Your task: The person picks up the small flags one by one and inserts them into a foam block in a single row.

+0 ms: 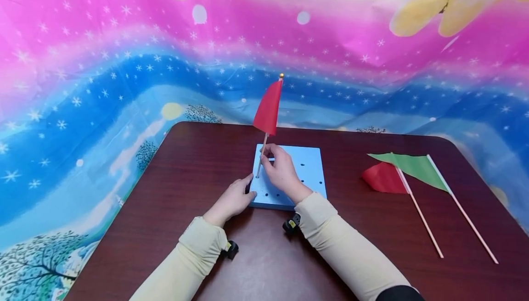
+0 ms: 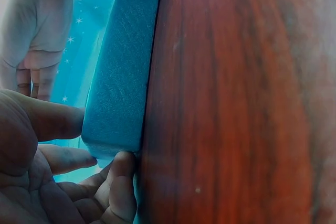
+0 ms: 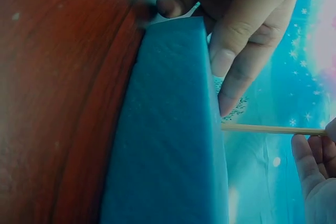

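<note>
A light-blue block point(image 1: 306, 156) with several dark holes lies on the table. My left hand point(image 1: 234, 198) grips its near left corner; in the left wrist view the thumb point(image 2: 58, 121) lies on the upper edge and the curled fingers point(image 2: 119, 184) press the side. Between thumb and fingers my right hand point(image 1: 283, 171) pinches the stick point(image 3: 273, 129) of a red flag point(image 1: 269, 108) with a gold knob on top. That flag stands nearly upright, leaning slightly right, its lower end at a hole near the block's left edge. How deep the stick sits cannot be seen.
To the right on the dark wooden table point(image 1: 165, 227) lie a second red flag point(image 1: 384, 179) and a green flag point(image 1: 421, 168), the green cloth overlapping the red flag. A colourful printed cloth point(image 1: 144, 76) hangs behind the table and along its sides.
</note>
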`<state>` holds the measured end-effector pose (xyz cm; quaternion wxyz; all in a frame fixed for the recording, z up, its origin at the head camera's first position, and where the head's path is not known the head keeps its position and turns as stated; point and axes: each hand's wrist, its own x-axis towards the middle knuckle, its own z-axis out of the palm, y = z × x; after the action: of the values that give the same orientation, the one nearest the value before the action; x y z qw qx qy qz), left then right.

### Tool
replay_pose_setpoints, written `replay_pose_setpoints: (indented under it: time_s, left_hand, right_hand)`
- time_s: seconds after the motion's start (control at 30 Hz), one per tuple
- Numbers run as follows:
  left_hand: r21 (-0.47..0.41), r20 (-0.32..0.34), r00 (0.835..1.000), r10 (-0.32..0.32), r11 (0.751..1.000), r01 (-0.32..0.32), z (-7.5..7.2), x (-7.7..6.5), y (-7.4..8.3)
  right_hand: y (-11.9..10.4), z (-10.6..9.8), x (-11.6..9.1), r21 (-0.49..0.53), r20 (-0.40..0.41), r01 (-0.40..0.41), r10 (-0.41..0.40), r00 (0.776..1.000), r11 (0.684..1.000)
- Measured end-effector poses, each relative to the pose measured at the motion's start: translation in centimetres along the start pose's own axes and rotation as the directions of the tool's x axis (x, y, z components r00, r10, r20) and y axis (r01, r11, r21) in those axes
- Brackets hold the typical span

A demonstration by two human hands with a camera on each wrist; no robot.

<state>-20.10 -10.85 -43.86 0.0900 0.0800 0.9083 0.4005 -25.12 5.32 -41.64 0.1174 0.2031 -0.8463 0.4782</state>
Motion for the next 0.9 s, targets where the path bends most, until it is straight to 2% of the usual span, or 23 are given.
replay_pose_setpoints:
  time_s: [0.47,0.9]
  left_hand:
    - [0.031,0.007,0.999,0.036,0.999,-0.036,0.27,0.34,0.11]
    - [0.009,0.008,1.0,0.008,1.0,-0.008,0.24,0.19,-0.51]
  right_hand:
    - [0.46,0.08,-0.56,-0.025,0.035,-0.027,0.028,0.999,0.999]
    - [0.51,-0.09,-0.92,-0.067,0.107,-0.031,0.038,0.993,0.997]
